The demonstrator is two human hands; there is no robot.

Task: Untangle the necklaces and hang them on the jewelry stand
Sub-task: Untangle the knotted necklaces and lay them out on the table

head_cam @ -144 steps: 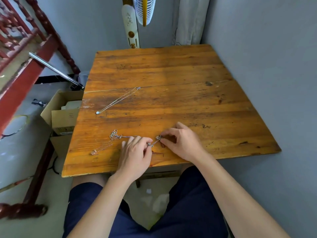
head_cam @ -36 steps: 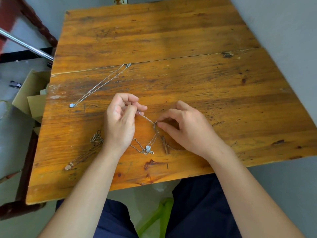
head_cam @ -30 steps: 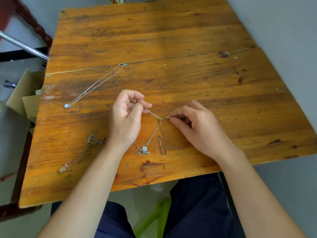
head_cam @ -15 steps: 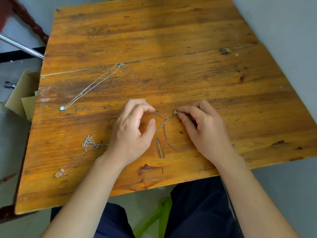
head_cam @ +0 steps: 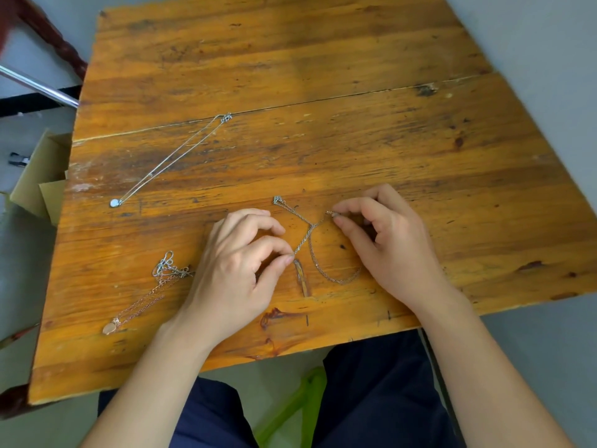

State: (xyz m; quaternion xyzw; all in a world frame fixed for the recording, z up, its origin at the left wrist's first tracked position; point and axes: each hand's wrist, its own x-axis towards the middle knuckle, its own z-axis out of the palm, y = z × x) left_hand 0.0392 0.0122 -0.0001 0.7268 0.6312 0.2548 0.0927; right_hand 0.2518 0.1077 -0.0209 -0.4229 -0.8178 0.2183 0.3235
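Both pinching one thin chain [head_cam: 310, 245] near front edge of wooden table [head_cam: 323, 140]: left hand [head_cam: 232, 270] w/ thumb + forefinger nipped on lower strand, right hand [head_cam: 387, 250] nipped on upper end, other fingers loosely curled. Held apart prob. to open crossing mid-chain. Straightened silver necklace [head_cam: 174, 160] parked far left, out of way; rose-gold tangle [head_cam: 161, 279] just left of left hand. No jewelry stand in view.

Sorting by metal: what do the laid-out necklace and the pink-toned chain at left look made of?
The laid-out necklace: pale shiny silvery metal, bright glints; silver or steel, cannot tell. The pink-toned chain: coppery sheen, likely rose-gold-coloured metal or plating.
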